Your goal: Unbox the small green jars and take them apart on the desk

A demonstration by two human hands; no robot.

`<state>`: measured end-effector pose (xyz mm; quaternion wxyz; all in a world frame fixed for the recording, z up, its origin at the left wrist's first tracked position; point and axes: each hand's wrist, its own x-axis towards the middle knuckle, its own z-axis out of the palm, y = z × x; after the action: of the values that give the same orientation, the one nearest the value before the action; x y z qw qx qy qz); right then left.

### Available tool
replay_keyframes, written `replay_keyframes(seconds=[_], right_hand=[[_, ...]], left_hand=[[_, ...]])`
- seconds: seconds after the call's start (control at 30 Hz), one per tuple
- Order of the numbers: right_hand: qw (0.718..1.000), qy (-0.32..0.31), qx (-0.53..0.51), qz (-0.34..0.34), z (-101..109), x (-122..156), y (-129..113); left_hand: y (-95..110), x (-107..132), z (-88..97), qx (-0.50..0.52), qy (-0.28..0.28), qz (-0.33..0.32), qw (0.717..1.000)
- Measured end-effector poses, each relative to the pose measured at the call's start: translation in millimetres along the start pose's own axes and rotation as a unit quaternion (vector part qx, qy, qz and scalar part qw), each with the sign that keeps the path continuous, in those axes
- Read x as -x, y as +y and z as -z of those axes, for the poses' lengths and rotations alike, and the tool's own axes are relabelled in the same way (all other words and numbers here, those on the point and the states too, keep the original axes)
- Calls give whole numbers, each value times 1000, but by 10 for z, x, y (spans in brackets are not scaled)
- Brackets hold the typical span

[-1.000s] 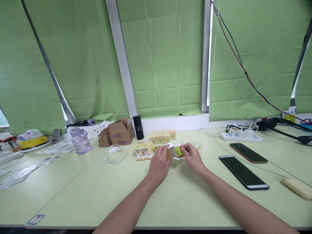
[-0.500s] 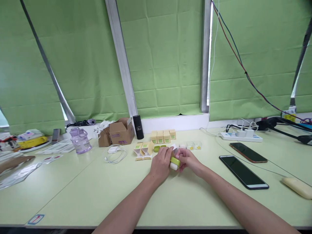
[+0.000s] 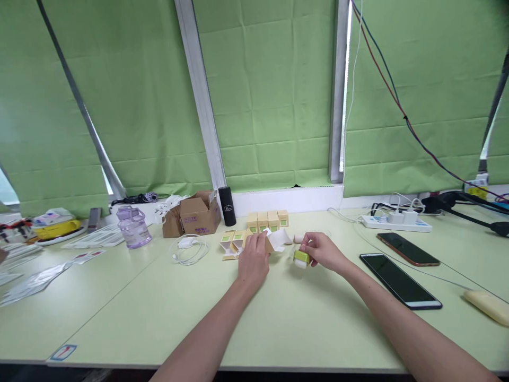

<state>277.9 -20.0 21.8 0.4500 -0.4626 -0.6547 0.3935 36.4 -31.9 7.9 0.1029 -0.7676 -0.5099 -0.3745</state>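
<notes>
My left hand is closed around a small cardboard box, whose white inner flaps stick out to the right. To its right, my right hand pinches a small green-and-white object just above the table; its exact kind is too small to make out. Beside the left hand, small opened boxes lie with their flaps out. Several closed tan boxes stand in a row behind. A small pale cylinder lies behind the right hand's fingers, partly hidden.
A brown carton, black cylinder and purple water jug stand left, near a coiled white cable. On the right are two phones, one black, a power strip and a cream-coloured rounded object.
My hands have come apart: the right has moved right with the green-and-white object, the left slightly left with the small box. At far left, another person's hand has mostly gone from view.
</notes>
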Motion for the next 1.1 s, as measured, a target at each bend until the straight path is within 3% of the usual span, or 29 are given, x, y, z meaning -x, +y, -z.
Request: replay_keyframes(seconds=[0.23,0.4,0.5,0.63,0.87,1.1], right_hand=[[994,-37,98,15,-33,38,62],[994,-57,72,53,17,28,-3],[996,-33,23,76,49,2,-44],[992,24,19,125,13,-15,-25],[962,69,214,156,-71,10,98],[944,69,304,113,-83,28,74]], left_hand=[[-23,-12,-33,53,9,42,998],[-68,-34,-77,128,37,96,986],[-98,-51,-112,201,55,132,969],[-106,-62,-162,322,59,170,929],[-137,-107,-191,458,44,194,866],[-111,-115,-153,589,13,278,759]])
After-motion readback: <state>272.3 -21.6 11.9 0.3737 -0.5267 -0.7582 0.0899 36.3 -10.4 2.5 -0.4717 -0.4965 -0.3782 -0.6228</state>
